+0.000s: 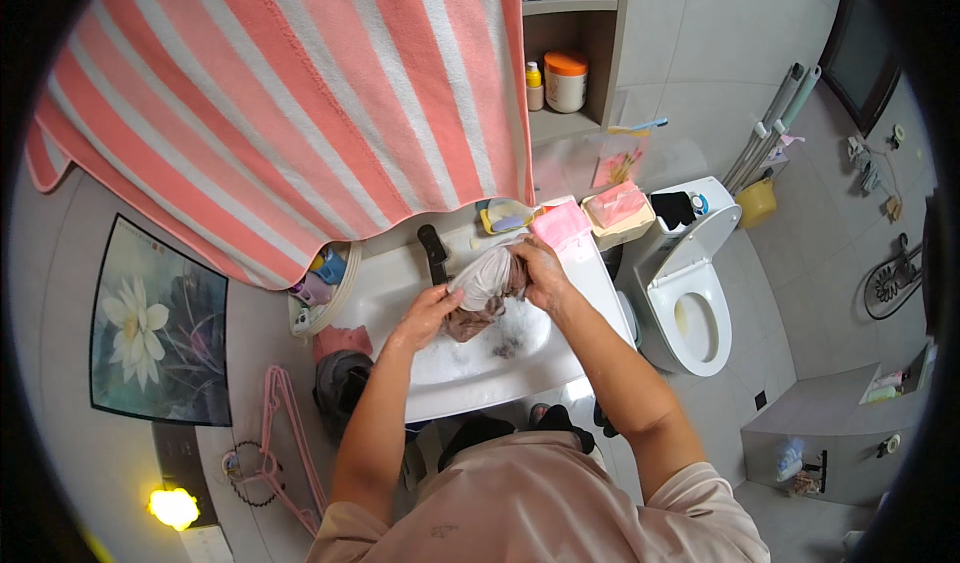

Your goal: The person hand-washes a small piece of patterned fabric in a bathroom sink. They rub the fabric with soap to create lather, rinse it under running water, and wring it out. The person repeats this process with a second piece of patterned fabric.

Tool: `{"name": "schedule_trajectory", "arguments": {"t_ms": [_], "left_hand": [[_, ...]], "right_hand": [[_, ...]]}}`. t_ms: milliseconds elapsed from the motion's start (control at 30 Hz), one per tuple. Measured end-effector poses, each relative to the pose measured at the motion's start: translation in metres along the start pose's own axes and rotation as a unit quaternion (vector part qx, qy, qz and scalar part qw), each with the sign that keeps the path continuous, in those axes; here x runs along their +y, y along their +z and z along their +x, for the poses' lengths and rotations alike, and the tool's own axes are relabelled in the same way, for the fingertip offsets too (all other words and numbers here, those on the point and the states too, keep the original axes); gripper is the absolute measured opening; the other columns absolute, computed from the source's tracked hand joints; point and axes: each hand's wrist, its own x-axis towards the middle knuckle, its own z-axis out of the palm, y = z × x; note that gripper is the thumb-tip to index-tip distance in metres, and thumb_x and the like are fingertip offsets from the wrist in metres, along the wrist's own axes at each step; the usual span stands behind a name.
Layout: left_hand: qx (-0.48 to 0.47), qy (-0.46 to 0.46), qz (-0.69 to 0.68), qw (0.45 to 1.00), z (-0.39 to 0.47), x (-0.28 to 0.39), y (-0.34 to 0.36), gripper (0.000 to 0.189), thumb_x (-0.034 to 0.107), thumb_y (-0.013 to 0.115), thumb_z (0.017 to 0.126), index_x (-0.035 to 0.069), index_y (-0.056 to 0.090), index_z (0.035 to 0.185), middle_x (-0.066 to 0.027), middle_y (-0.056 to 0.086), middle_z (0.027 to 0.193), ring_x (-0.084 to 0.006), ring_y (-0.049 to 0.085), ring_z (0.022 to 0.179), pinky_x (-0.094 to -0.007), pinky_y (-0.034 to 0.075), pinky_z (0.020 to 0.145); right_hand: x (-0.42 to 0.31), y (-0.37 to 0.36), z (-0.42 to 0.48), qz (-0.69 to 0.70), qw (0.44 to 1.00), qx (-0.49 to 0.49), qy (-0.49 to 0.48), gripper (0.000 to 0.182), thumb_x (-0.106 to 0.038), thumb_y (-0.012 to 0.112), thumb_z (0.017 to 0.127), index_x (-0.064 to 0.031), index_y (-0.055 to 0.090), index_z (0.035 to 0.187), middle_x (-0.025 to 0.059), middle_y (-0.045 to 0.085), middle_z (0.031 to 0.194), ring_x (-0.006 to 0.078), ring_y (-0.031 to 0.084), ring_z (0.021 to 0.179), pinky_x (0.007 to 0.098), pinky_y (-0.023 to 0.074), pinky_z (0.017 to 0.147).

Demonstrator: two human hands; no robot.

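Over the white washbasin [442, 394], a wet bundle of brown and pale cloth [480, 281] is stretched between both hands. My left hand [424, 315] grips its left end, thumb on top. At the upper right end, my right hand [541, 274] has its fingers wrapped round the fabric. The cloth's lower brown part hangs toward the basin's bottom, where soap suds [514, 338] lie. Just behind the cloth stands a black faucet [432, 251]. Whether the garment is one piece or two, I cannot tell.
A striped towel [300, 97] hangs low over the basin's back. Along the right rim sit a yellow soap dish [506, 216], a pink cloth [561, 225] and a tissue box [619, 218]. Dark clothing [341, 390] hangs at the left rim. A toilet [694, 323] stands to the right.
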Motion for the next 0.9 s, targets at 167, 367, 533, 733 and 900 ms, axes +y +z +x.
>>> {"name": "schedule_trajectory", "arguments": {"t_ms": [167, 367, 533, 733, 900], "left_hand": [[0.03, 0.071, -0.322, 0.944, 0.017, -0.031, 0.018, 0.045, 0.032, 0.054, 0.108, 0.0, 0.055, 0.14, -0.0103, 0.066, 0.128, -0.0215, 0.06, 0.122, -0.042, 0.047, 0.105], [0.09, 0.134, -0.395, 0.904, 0.014, -0.03, 0.07, 0.036, 0.037, 0.056, 0.105, 0.012, 0.063, 0.129, -0.0031, 0.069, 0.111, -0.0214, 0.065, 0.1, -0.0416, 0.054, 0.093], [0.04, 0.019, -0.417, 0.908, 0.042, -0.029, 0.056, 0.045, 0.051, 0.048, 0.103, 0.015, 0.064, 0.125, -0.0034, 0.064, 0.095, -0.0212, 0.062, 0.087, -0.0397, 0.053, 0.089], [0.137, -0.073, -0.408, 0.9, 0.041, -0.041, 0.048, 0.05, 0.051, 0.045, 0.102, 0.013, 0.061, 0.131, -0.0049, 0.068, 0.116, -0.0262, 0.065, 0.107, -0.0492, 0.052, 0.095], [0.096, -0.068, -0.38, 0.918, 0.032, 0.002, 0.06, 0.047, 0.045, 0.043, 0.104, 0.014, 0.059, 0.135, -0.0082, 0.066, 0.131, -0.0257, 0.065, 0.115, -0.0454, 0.054, 0.094]], "right_hand": [[0.029, 0.048, -0.038, -0.106, 0.988, 0.057, -0.093, 0.023, -0.006, 0.054, 0.094, -0.0141, 0.065, 0.112, 0.0084, 0.067, 0.087, 0.0254, 0.069, 0.088, 0.038, 0.0579, 0.073], [0.054, 0.068, -0.039, -0.632, 0.738, 0.107, -0.21, 0.037, -0.036, 0.056, 0.098, -0.007, 0.071, 0.08, 0.0168, 0.07, 0.08, 0.039, 0.071, 0.086, 0.048, 0.0568, 0.073], [0.076, 0.067, -0.012, -0.647, 0.696, 0.178, -0.255, 0.044, -0.038, 0.059, 0.098, -0.0057, 0.068, 0.069, 0.0219, 0.07, 0.077, 0.0435, 0.069, 0.077, 0.0514, 0.0558, 0.072], [0.083, 0.066, -0.011, -0.63, 0.663, 0.155, -0.374, 0.053, -0.049, 0.054, 0.099, -0.0069, 0.068, 0.07, 0.0226, 0.069, 0.074, 0.0427, 0.069, 0.07, 0.0548, 0.0514, 0.062], [0.068, 0.078, -0.045, -0.709, 0.614, 0.041, -0.344, 0.033, -0.028, 0.06, 0.094, -0.0092, 0.068, 0.069, 0.0188, 0.069, 0.071, 0.039, 0.07, 0.069, 0.0555, 0.0518, 0.062]]}}
